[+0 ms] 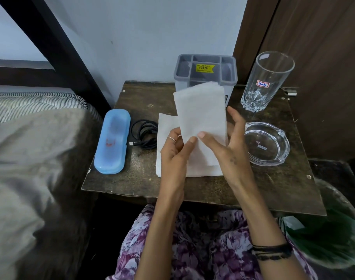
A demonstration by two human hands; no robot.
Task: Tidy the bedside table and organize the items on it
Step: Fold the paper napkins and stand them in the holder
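Both hands hold a folded white tissue (202, 112) upright above the dark wooden bedside table (213, 190). My left hand (175, 150) pinches its lower left edge, and my right hand (227, 146) pinches the lower right, thumb in front and fingers behind. Under the hands another white tissue (166, 128) lies flat on the table. Behind the held tissue stands a grey compartmented organizer (206, 69) with a yellow price sticker.
A blue plastic case (112, 141) lies at the table's left, with a coiled black cable (144, 134) beside it. A tall clear glass (263, 81) stands at the back right, a glass ashtray (266, 143) in front of it. A bed (31, 148) borders the left.
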